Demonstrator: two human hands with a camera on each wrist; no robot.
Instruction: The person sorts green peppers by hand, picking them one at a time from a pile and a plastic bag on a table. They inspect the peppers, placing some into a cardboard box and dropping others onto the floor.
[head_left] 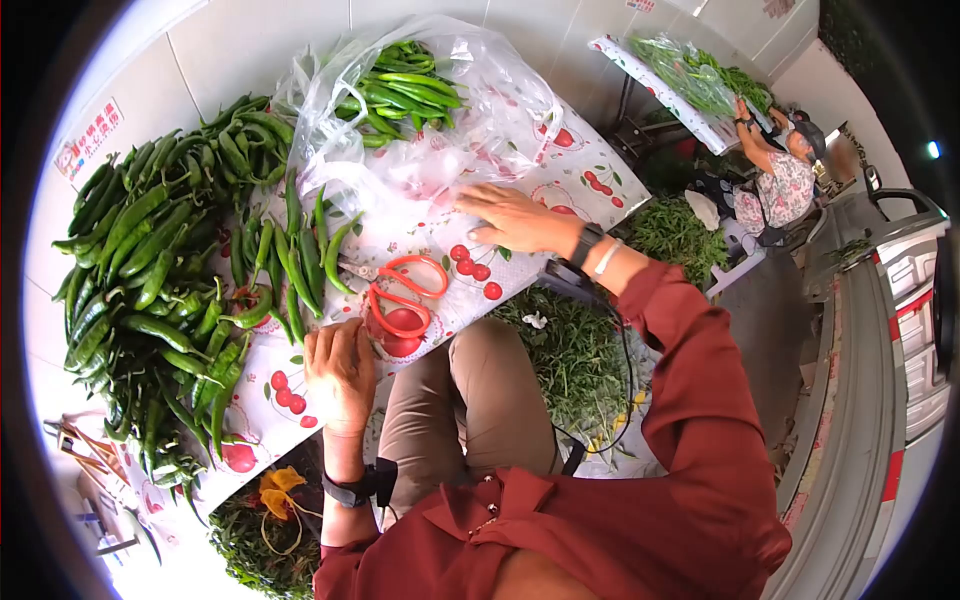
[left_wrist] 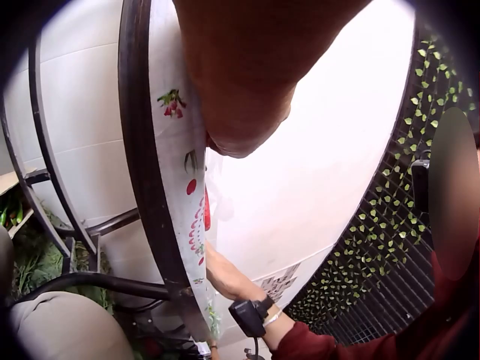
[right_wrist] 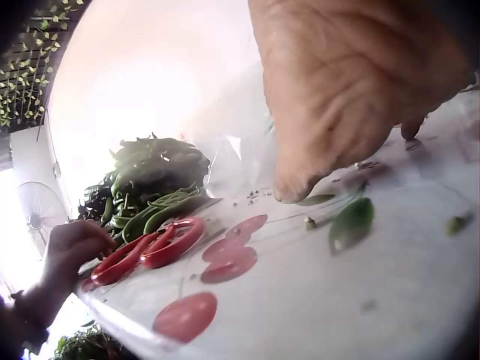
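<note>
My left hand (head_left: pixel 340 372) rests at the front edge of the cherry-print table, fingers loosely bent downward, beside a pair of scissors with red-orange handles (head_left: pixel 373 303). Loose green chili peppers (head_left: pixel 300 265) lie just beyond the blades. My right hand (head_left: pixel 515 220) lies palm down on the cloth, fingers spread toward the clear plastic bag (head_left: pixel 500 85). Within the bag's mouth sits a bunch of green chilies (head_left: pixel 415 92). Small bits and stem ends (right_wrist: pixel 310 223) lie near the right hand in the right wrist view. My left fingers are hidden in the left wrist view.
A big heap of green chilies (head_left: pixel 150 260) covers the table's left side against the tiled wall (head_left: pixel 250 50). Leafy greens (head_left: pixel 565 350) lie on the floor beside my legs. At the far right, another person (head_left: pixel 785 175) works at a second table.
</note>
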